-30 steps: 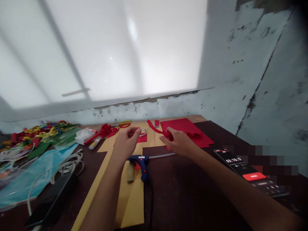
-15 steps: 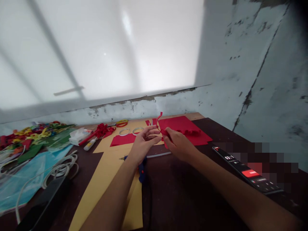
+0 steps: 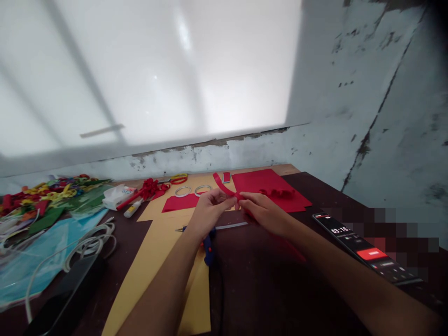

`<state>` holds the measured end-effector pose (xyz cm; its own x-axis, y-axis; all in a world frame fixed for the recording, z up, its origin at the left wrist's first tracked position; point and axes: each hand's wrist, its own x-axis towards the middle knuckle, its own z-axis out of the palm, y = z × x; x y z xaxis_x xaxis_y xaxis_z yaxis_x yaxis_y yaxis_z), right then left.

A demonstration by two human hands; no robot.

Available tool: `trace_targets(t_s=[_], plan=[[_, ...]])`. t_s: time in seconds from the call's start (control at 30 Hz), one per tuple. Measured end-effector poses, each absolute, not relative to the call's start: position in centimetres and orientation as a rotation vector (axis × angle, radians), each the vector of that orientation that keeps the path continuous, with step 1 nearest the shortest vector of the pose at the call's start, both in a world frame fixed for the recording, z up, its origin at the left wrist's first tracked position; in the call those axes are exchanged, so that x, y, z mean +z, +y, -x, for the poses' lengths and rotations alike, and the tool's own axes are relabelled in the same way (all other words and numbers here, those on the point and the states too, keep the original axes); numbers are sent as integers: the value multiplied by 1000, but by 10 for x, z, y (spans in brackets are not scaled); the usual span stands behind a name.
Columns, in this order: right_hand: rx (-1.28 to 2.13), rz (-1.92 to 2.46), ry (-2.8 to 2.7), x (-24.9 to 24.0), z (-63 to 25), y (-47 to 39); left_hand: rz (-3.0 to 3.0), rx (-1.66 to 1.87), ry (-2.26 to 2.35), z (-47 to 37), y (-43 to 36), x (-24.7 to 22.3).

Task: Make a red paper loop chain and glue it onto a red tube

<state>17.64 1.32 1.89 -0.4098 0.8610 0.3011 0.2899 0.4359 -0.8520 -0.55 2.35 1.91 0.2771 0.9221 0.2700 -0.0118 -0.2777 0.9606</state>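
Note:
A narrow red strip [image 3: 224, 185] of felt-like material runs between my two hands above the table. My left hand [image 3: 211, 208] pinches it with thumb and fingers, and one end sticks up and away past the fingertips. Close beside, my right hand [image 3: 264, 211] pinches the same strip, its fingertips nearly touching the left ones. Under my left wrist lies a blue glue gun [image 3: 209, 252], partly covered, with a whitish glue stick [image 3: 233, 226] reaching to the right. Behind my right hand, a ruffled red strip [image 3: 278, 192] rests on a red sheet [image 3: 257, 179].
Two silver rings [image 3: 183, 191] and yellow-handled scissors [image 3: 179, 178] lie at the back on yellow card [image 3: 154, 261]. A small glue bottle [image 3: 132, 208], a coiled white cable [image 3: 89, 242] and colourful scraps [image 3: 59, 191] are left. A phone [image 3: 364, 247] lies right.
The strip has turned: earlier a thin curl stood up from my fingers, now its broad side shows, slanting up left. My fingertips have come together. The view has shifted slightly.

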Motion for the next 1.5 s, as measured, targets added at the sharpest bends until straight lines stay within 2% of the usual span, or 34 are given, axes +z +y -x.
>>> trace_targets(t_s=[0.2,0.6,1.5], plan=[[822,994,-1994,23,-177,12,-1570,1130,874,6,24,19],[1047,960,-1902,14,-176,15,-1789,1106,1013,10,25,20],[1290,965,-1772,10,-174,18,-1855,1076,948,10,25,19]])
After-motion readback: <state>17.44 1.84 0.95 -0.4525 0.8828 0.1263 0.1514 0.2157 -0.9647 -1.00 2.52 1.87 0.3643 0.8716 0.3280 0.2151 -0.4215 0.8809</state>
